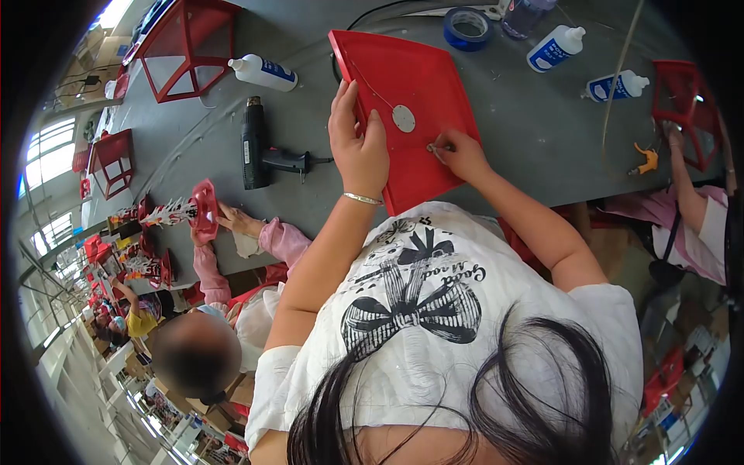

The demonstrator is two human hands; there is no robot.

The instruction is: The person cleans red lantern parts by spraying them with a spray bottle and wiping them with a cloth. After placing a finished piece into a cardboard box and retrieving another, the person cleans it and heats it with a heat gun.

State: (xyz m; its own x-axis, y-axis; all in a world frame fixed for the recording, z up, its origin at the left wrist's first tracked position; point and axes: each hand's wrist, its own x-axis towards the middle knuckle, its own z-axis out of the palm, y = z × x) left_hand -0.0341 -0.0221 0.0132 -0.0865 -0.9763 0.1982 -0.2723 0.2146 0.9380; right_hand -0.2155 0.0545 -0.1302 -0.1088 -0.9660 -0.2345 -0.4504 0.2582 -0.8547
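A red panel [422, 85] with raised edges is tilted up in front of me on the grey table. My left hand [359, 147] grips its left edge, the thumb on the inner face and the fingers along the outside. Partway down the panel sits a round white disc [403, 118], with a thin wire running from it to the upper left corner. My right hand [463, 156] is closed in a pinch at the panel's lower right. Between its fingertips is something small and greyish, too small to name.
On the grey table [535, 155] are a black heat gun [254, 147], blue tape [468, 29], a white bottle [263, 72], a second bottle [555, 49] and a yellow tool [645, 159]. Red frames [186, 50] stand at the left. Co-workers' hands [240, 221] are at both sides.
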